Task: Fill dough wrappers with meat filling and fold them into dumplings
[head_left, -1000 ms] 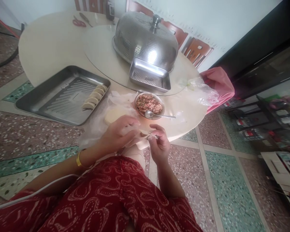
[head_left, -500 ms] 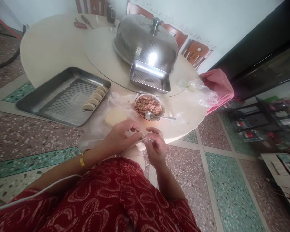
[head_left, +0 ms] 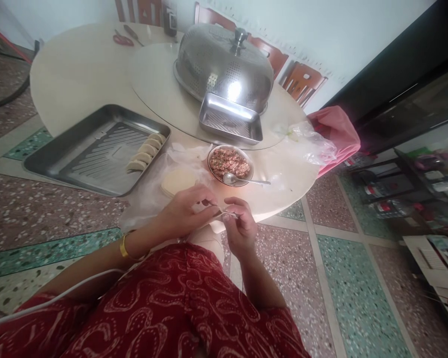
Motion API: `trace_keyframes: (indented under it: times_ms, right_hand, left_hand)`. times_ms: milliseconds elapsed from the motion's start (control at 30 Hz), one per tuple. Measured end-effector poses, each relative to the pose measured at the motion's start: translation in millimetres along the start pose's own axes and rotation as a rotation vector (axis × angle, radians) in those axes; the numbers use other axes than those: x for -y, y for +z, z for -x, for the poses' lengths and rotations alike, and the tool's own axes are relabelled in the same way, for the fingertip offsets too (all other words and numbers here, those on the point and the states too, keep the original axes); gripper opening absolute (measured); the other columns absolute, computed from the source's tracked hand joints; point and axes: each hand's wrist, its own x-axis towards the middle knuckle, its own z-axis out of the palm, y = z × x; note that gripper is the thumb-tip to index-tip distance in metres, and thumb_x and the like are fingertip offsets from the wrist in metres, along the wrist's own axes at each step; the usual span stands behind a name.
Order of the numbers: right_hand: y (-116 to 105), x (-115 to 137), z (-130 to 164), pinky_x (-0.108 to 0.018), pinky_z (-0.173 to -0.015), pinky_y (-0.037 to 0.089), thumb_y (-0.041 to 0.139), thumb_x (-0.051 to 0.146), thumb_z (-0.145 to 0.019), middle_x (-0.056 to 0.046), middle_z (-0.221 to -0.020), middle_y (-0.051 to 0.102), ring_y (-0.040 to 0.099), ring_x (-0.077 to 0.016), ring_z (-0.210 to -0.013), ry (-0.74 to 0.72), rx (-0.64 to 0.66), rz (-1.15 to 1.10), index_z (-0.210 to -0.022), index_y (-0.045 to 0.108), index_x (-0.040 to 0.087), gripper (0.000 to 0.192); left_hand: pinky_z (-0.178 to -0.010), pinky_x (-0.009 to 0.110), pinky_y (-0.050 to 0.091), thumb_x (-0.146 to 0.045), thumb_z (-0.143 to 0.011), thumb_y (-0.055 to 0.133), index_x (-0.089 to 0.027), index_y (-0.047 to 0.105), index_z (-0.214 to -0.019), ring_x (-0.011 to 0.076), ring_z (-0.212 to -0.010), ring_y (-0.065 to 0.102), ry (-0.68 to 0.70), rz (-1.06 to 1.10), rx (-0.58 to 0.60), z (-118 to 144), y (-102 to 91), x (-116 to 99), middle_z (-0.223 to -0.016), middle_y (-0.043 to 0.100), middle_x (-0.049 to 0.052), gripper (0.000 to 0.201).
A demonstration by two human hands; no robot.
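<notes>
Between the fingertips of my left hand (head_left: 192,209) and my right hand (head_left: 241,223) is a small folded dumpling (head_left: 227,213), pinched from both sides and mostly hidden by the fingers. Just beyond my left hand lies a stack of round dumpling wrappers (head_left: 177,181) on a sheet of clear plastic (head_left: 144,204). A bowl of minced meat filling (head_left: 229,163) stands beyond both hands, with a metal spoon (head_left: 252,181) resting in it. On the left, a large metal tray (head_left: 78,166) holds a row of several folded dumplings (head_left: 147,150) along its right side.
A big perforated metal dome lid (head_left: 224,64) and a smaller metal tray (head_left: 229,124) sit on the glass turntable (head_left: 149,74). Red-handled scissors (head_left: 123,40) lie at the far left. A pink plastic bag (head_left: 336,134) hangs at the table's right edge.
Both hands stay in nearly the same place, with the fingers shifting slightly along the dumpling's edge. The rest of the scene moves only a little with the camera.
</notes>
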Motion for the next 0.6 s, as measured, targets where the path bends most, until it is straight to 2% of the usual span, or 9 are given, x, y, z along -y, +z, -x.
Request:
trace_keyframes:
  times_ms: [167, 400, 600]
  right_hand:
    - [0.6, 3.2, -0.6, -0.025, -0.066, 0.058, 0.060, 0.020, -0.093, -0.006, -0.108, 0.064, 0.068, -0.0163, -0.099, -0.055, 0.004, 0.039, -0.099, 0.064, 0.025, 0.009]
    - [-1.1, 0.8, -2.0, -0.024, -0.071, 0.058, 0.059, 0.017, -0.094, -0.005, -0.109, 0.063, 0.066, -0.0160, -0.105, -0.037, -0.042, 0.003, -0.101, 0.064, 0.026, 0.013]
    - [-0.9, 0.6, -2.1, -0.022, -0.067, 0.058, 0.059, 0.018, -0.094, -0.006, -0.110, 0.063, 0.067, -0.0160, -0.105, -0.027, -0.029, 0.002, -0.101, 0.064, 0.026, 0.012]
  left_hand:
    - [-0.059, 0.023, 0.045, -0.032, -0.083, 0.057, -0.018, 0.066, -0.076, 0.0126, -0.066, 0.058, -0.109, -0.002, 0.011, -0.1, 3.0, -6.0, -0.072, 0.066, 0.000, 0.018]
    - [-0.065, 0.023, 0.051, -0.035, -0.084, 0.061, -0.016, 0.071, -0.090, 0.0141, -0.076, 0.065, -0.066, 0.001, -0.044, 6.3, 2.2, -3.6, -0.084, 0.073, 0.003, 0.022]
    - [-0.061, 0.021, 0.046, -0.029, -0.086, 0.058, -0.017, 0.066, -0.077, 0.0104, -0.065, 0.059, 0.004, -0.086, -0.098, 9.0, 0.8, 2.1, -0.072, 0.067, 0.000, 0.017]
